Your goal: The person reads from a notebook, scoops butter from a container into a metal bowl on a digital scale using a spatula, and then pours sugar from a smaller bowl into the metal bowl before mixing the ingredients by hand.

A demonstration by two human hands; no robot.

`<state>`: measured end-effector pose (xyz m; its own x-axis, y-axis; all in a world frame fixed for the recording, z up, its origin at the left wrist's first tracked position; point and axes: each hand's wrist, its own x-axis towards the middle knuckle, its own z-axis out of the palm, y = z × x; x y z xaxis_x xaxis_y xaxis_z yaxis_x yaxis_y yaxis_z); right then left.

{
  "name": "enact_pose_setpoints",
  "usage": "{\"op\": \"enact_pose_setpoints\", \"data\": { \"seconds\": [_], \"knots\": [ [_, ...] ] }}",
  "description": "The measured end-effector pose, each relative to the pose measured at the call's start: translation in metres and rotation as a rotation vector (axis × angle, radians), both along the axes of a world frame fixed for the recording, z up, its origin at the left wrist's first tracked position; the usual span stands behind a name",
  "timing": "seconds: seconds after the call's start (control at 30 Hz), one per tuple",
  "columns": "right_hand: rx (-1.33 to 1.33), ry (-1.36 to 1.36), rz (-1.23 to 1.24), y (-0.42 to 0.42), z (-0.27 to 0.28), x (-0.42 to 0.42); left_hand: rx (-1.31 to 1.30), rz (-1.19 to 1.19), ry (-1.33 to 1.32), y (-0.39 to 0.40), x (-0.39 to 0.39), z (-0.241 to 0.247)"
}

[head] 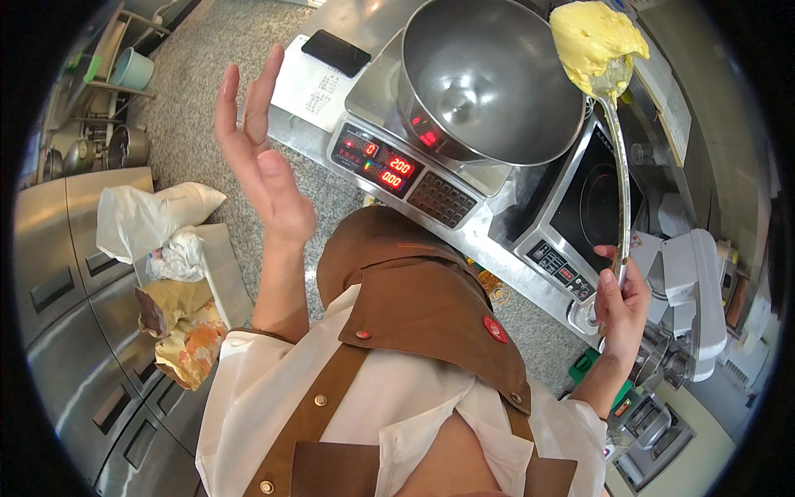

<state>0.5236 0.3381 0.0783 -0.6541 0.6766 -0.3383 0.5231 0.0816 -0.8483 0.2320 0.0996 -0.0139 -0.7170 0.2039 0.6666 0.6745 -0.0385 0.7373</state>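
My right hand (623, 307) grips the long handle of a metal spoon (621, 168), held up at the right. A thick lump of pale yellow, butter-like paste (593, 40) clings to its bowl, beyond the right rim of a large steel mixing bowl (497, 81). The inside of that bowl looks bare. It stands on a digital scale (404, 177) with lit red digits. My left hand (264, 149) is raised left of the scale, fingers apart, holding nothing.
A black phone (336, 53) lies on a sheet with writing (313, 84). Right of the scale is an induction cooker (584, 205), with a stand mixer (695, 298) beyond it. Steel drawers (74, 310) and a bin with bags (227, 273) stand at the left. A counter edge runs before me.
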Motion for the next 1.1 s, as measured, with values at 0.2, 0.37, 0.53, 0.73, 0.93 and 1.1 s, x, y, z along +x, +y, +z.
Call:
{"op": "enact_pose_setpoints", "data": {
  "seconds": [0.2, 0.37, 0.53, 0.73, 0.93, 1.1],
  "knots": [
    [0.262, -0.078, 0.050, 0.004, 0.007, -0.005, -0.042, 0.068, -0.023, -0.014, 0.004, -0.008],
    [0.563, -0.034, 0.041, 0.009, 0.011, -0.005, -0.079, 0.115, -0.096, -0.027, 0.010, -0.012],
    [0.815, -0.070, 0.018, 0.007, 0.015, -0.010, -0.089, 0.139, -0.127, -0.037, 0.013, -0.015],
    [0.856, -0.168, 0.128, 0.007, 0.017, -0.013, -0.095, 0.123, -0.133, -0.038, 0.015, -0.014],
    [0.924, -0.287, 0.125, -0.007, 0.035, -0.023, -0.108, 0.128, -0.139, -0.038, 0.017, -0.018],
    [0.936, -0.184, 0.190, -0.002, 0.027, -0.018, -0.115, 0.146, -0.133, -0.036, 0.015, -0.021]
  ]
}}
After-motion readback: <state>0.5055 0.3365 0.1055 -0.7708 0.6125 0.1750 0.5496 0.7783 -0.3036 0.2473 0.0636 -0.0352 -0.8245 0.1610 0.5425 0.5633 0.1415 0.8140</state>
